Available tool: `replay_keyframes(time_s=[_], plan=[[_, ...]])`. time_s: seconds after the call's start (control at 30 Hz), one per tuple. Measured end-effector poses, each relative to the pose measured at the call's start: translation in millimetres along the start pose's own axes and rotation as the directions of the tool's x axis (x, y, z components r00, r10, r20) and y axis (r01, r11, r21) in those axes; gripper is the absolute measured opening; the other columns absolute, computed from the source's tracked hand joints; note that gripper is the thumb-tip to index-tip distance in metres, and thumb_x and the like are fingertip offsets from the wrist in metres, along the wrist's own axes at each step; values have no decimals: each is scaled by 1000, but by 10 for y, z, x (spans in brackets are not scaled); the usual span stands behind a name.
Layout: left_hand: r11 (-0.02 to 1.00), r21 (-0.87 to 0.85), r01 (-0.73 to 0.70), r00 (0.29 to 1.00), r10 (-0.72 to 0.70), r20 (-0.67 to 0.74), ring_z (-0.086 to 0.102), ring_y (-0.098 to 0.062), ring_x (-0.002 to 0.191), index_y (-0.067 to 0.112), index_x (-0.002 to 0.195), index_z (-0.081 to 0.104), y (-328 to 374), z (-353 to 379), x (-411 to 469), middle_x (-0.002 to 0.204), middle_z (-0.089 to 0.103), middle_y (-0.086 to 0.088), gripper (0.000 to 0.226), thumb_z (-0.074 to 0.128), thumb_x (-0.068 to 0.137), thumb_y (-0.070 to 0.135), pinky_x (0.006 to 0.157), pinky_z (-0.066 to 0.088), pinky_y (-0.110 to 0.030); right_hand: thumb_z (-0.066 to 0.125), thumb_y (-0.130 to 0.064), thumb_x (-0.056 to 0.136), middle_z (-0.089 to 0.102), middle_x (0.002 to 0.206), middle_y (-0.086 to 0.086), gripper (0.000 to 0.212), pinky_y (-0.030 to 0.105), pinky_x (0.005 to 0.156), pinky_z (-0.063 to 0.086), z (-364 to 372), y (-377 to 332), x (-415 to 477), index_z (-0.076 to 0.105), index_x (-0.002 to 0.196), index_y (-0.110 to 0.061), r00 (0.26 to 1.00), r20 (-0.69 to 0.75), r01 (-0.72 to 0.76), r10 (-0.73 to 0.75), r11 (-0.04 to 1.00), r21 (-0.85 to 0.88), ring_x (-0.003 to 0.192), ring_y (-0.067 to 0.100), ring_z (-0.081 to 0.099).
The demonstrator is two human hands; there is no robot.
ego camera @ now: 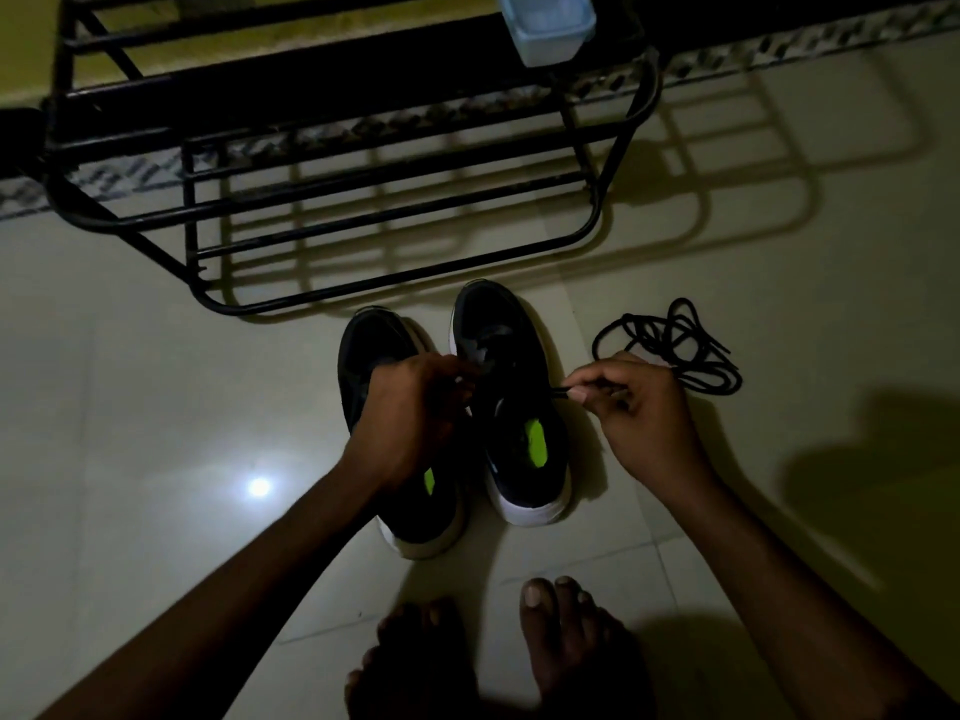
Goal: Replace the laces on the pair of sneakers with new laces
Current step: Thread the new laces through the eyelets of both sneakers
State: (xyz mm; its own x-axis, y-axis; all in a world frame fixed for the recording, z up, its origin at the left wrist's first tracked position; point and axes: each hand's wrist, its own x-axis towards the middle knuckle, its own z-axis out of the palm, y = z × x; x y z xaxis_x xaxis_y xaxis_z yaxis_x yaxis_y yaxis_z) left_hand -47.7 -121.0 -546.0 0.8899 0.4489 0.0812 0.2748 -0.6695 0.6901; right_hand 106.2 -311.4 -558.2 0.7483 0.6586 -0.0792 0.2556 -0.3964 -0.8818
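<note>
Where the bare feet (561, 631) rest on the pale tiled floor (156, 407) at the near edge, both forearms reach forward to two black sneakers standing side by side, toes pointing away. The left hand (415, 413) hangs over the left sneaker (371, 350), fingers curled toward the tongue of the right sneaker (519, 356). In this dim light I cannot tell whether they grip the tongue, an eyelet flap or nothing. The right hand (644, 413) pinches the lace tip (560, 391) between thumb and forefinger, just beside the right sneaker's outer edge, with the other fingers tucked in. That lace probably runs under the hand to the tangle of lace (670, 340) lying on the floor just beyond, though the join is hidden. The cord should be light and limp and likely to catch on its own loops, so it is best held close behind the hard tip, where it can be steered into an eyelet. The soft upper wants steadying beside the eyelet row. Farther off stands a black metal shoe rack (363, 200), and a pale blue plastic container (545, 23) sits on top of it.
</note>
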Motion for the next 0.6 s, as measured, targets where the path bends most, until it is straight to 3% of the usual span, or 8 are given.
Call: replay_keyframes(time_s=[0.1, 0.17, 0.27, 0.37, 0.4, 0.43, 0.53, 0.6], plan=[[1000, -3, 22, 1000, -22, 14, 73, -13, 82, 14, 105, 80, 73, -37, -8, 96, 77, -2, 26, 69, 83, 8, 75, 60, -27, 70, 1, 87, 70, 73, -17, 35, 28, 70, 49, 60, -6, -5, 71, 77, -31, 985, 7, -172, 173, 974, 145, 74, 1, 64], [979, -119, 168, 986, -164, 43, 71, -8, 84, 16, 102, 80, 118, -40, 1, 95, 76, 2, 25, 64, 84, 8, 76, 59, -24, 68, 1, 89, 68, 69, -18, 31, 26, 66, 46, 100, -6, -15, 70, 77, -28, 971, 0, -235, 240, 951, 203, 70, 1, 61], [743, -469, 478, 870, -476, 132, 74, -19, 81, 8, 96, 78, 207, 5, 58, 86, 77, -5, 19, 63, 91, -3, 74, 59, -30, 65, -1, 92, 67, 67, -13, 26, 25, 57, 44, 136, 12, -33, 70, 79, -24, 937, -6, -330, 349, 893, 305, 71, 8, 60], [512, -644, 568, 775, -596, 210, 70, -21, 71, 1, 95, 75, 290, 26, 128, 78, 73, -9, 18, 59, 93, -7, 66, 58, -28, 63, -2, 94, 65, 69, -6, 24, 27, 53, 42, 156, 22, -50, 69, 80, -20, 905, 17, -402, 426, 838, 370, 70, 10, 57], [532, -630, 566, 781, -589, 205, 69, -18, 69, 3, 95, 75, 296, 24, 143, 76, 72, -7, 17, 60, 94, -6, 64, 57, -26, 63, -1, 94, 65, 70, -3, 24, 27, 53, 42, 153, 21, -55, 69, 80, -19, 898, 23, -414, 440, 824, 387, 70, 11, 57], [625, -567, 536, 817, -552, 164, 69, -15, 70, 6, 95, 75, 269, 24, 149, 77, 72, -4, 17, 62, 93, -5, 64, 57, -25, 62, 0, 94, 65, 72, 0, 23, 27, 53, 41, 151, 17, -58, 69, 81, -18, 891, 27, -423, 452, 810, 406, 70, 11, 56], [973, -91, 211, 977, -211, 10, 67, -16, 79, 13, 98, 78, 102, -1, 168, 91, 69, -5, 23, 69, 84, -3, 71, 55, -28, 61, 1, 95, 62, 77, 5, 21, 28, 54, 41, 138, -3, -58, 67, 82, -14, 874, 39, -446, 484, 767, 462, 68, 12, 53], [989, 150, -22, 1000, 18, 24, 61, -19, 75, 9, 93, 79, 29, -18, 176, 88, 63, -9, 23, 72, 76, -4, 67, 52, -29, 60, 1, 95, 61, 78, 5, 20, 28, 55, 41, 136, -19, -61, 67, 83, -13, 857, 65, -469, 510, 723, 507, 67, 11, 52]])
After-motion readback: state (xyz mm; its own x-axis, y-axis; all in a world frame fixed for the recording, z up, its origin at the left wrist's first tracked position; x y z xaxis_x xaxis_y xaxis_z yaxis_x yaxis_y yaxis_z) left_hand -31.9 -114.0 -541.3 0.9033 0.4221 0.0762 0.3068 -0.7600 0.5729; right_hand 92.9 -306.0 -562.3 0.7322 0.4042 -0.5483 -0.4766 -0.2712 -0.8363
